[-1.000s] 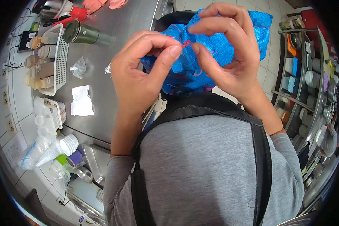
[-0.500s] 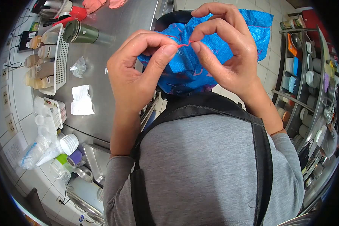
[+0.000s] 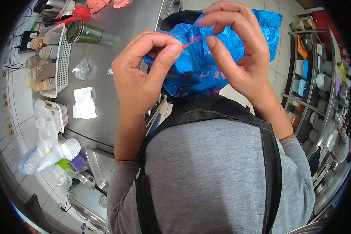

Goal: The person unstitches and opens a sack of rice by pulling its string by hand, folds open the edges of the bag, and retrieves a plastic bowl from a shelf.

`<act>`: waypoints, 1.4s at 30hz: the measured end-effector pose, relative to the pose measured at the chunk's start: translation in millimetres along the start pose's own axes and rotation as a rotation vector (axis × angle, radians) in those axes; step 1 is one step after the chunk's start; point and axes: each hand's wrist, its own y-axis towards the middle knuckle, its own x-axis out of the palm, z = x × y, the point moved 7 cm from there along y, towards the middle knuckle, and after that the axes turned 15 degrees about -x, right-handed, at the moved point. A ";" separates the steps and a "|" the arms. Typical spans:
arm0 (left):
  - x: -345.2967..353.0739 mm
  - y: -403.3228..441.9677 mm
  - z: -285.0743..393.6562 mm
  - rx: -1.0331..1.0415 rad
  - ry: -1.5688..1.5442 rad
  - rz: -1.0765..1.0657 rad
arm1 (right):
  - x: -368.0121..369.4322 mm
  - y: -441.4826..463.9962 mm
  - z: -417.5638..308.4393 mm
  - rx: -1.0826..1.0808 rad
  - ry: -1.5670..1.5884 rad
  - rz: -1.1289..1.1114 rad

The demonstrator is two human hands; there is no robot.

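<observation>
A thin red string [image 3: 187, 45] is pinched between the thumb and forefinger of my left hand [image 3: 146, 66], its loose end sticking out to the right. My right hand [image 3: 241, 50] is held just right of that end, thumb and fingers apart, with nothing between them; its fingertips are slightly blurred. Behind and below both hands lies a crumpled blue woven bag [image 3: 206, 78] with pink markings, resting on a dark seat or stool [image 3: 183, 18] that the bag mostly hides.
On the steel counter [image 3: 105, 89] at left are a green tumbler [image 3: 84, 32], a white basket [image 3: 60, 58] of bottles, a small plastic bag [image 3: 82, 69] and white paper [image 3: 84, 103]. Shelves with dishes [image 3: 321, 82] stand at right.
My right hand has let go of the string's end and opened, moving slightly to the right. My left hand keeps its pinch in nearly the same place.
</observation>
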 end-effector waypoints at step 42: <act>7.5 -4.8 13.4 0.089 0.125 -0.018 | 5.5 2.3 -26.2 -0.250 -0.228 0.042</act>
